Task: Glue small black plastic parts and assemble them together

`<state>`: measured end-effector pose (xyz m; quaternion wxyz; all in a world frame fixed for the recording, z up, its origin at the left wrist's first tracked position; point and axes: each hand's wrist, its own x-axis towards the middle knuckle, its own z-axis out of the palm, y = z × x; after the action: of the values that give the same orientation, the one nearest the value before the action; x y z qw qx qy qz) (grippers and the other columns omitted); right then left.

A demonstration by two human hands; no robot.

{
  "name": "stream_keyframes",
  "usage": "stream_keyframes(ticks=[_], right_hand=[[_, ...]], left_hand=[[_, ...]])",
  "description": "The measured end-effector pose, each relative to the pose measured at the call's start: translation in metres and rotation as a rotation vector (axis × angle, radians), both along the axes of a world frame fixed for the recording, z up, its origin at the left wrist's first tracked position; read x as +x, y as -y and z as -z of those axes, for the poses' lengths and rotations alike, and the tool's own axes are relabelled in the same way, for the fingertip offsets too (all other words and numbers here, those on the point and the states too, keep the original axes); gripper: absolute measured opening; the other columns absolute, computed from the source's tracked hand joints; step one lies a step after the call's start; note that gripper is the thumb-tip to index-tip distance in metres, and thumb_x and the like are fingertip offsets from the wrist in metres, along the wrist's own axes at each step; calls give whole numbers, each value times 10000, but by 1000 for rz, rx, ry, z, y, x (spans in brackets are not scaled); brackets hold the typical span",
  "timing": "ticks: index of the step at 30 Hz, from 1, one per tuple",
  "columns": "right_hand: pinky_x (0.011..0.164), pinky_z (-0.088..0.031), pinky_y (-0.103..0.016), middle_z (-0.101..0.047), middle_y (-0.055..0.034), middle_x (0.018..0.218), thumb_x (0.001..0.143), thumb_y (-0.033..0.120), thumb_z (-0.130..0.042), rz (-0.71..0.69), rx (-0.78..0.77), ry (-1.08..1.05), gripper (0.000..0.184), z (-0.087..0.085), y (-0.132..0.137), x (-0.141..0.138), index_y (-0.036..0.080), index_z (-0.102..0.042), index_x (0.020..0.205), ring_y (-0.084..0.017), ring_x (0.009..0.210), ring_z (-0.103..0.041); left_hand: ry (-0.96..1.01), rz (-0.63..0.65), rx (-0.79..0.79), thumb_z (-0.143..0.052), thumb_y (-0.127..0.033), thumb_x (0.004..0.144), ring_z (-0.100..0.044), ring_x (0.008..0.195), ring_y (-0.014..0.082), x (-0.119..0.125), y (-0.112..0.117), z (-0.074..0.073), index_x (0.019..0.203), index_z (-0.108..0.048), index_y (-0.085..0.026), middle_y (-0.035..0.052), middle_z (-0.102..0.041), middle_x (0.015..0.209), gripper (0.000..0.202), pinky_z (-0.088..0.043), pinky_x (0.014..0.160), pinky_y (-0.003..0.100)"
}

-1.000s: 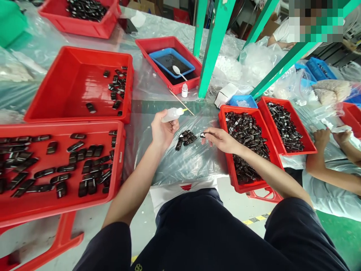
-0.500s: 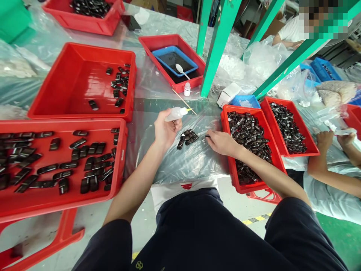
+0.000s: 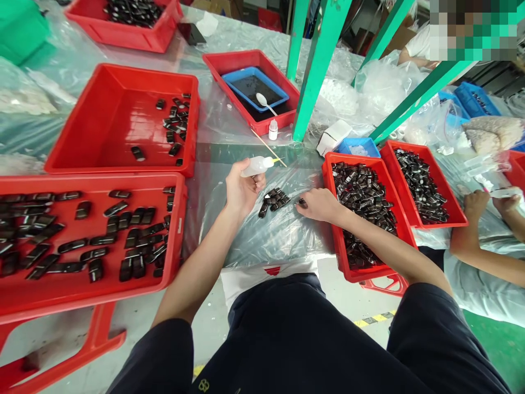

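Note:
My left hand [image 3: 243, 189] is wrapped round a translucent squeeze bottle [image 3: 256, 166] with a yellow needle tip, which points to the right above the plastic-covered table. In the fingers of my right hand [image 3: 319, 205] is a small black plastic part [image 3: 302, 203], mostly hidden by the fingers. Between the two hands a little cluster of black plastic parts [image 3: 277, 200] lies on the clear sheet. To the right of my right hand, a red bin [image 3: 340, 257] is heaped with the same kind of black parts.
Red trays [image 3: 180, 230] with black parts stand at the left. Behind the hands are a wooden stick [image 3: 268, 146], a small white bottle [image 3: 273, 130] and a blue tray [image 3: 283, 99] with a white spoon [image 3: 262, 100]. Green posts [image 3: 305, 109] rise behind. A co-worker's hands [image 3: 478, 205] are at right.
My right hand has turned slightly, and the black part shows at a different angle in its fingers. The left hand and bottle hold about the same place.

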<state>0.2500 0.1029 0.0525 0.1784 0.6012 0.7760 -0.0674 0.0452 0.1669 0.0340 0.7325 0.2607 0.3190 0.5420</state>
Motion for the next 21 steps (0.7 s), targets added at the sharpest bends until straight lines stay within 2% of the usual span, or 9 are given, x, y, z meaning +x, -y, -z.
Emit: stream_keyframes(ticks=[4, 7, 10, 14, 16, 18, 21], right_hand=[[756, -469, -318, -807, -137, 1109, 1045, 378, -549, 19, 63, -186, 321, -12, 11, 10, 141, -727, 1168, -270, 938, -755], [732, -444, -297, -771, -83, 976, 1036, 298, -522, 43, 114, -501, 249, -14, 16, 26, 155, -692, 1150, -201, 810, -679], [694, -446, -281, -702, -38, 880, 1070, 300, -475, 67, 134, -889, 243, -4, 17, 40, 157, -661, 1131, -150, 699, -577], [644, -483, -264, -706, -31, 937, 1104, 463, -514, 87, 20, -1266, 347, 15, 17, 44, 176, -611, 1272, -116, 638, -546], [647, -511, -264, -745, -47, 987, 1079, 520, -581, 103, -40, -1381, 387, 21, 19, 42, 190, -592, 1281, -111, 637, -571], [665, -530, -265, -769, -58, 1004, 1052, 533, -638, 129, -50, -1439, 376, 23, 20, 39, 195, -602, 1212, -111, 655, -596], [654, -531, -261, -761, -50, 938, 1037, 547, -663, 152, -23, -1495, 362, 21, 21, 37, 196, -618, 1113, -110, 649, -594]], left_hand=[[-6, -2, 8, -692, -494, 807, -385, 467, 92, -1, 0, 0, 794, -666, -182, -29, -470, 568, 314, -299, 462, 262], [-16, -1, 23, -697, -494, 788, -393, 479, 96, 0, 1, 2, 811, -666, -180, -27, -478, 577, 317, -295, 471, 263], [-39, 1, 59, -716, -488, 749, -394, 482, 97, 2, 3, 4, 831, -664, -183, -28, -488, 581, 320, -280, 474, 261], [-97, 24, 100, -751, -473, 673, -411, 494, 99, 7, 7, 7, 796, -646, -193, -21, -524, 585, 323, -264, 474, 254], [-130, 52, 94, -764, -473, 654, -425, 499, 100, 10, 9, 9, 784, -645, -193, -15, -543, 588, 331, -261, 472, 248], [-154, 72, 93, -779, -469, 649, -432, 497, 99, 12, 10, 10, 792, -653, -189, -16, -549, 588, 338, -261, 468, 243], [-193, 80, 104, -801, -453, 640, -428, 489, 94, 12, 11, 11, 797, -657, -187, -17, -558, 600, 341, -261, 461, 236]])
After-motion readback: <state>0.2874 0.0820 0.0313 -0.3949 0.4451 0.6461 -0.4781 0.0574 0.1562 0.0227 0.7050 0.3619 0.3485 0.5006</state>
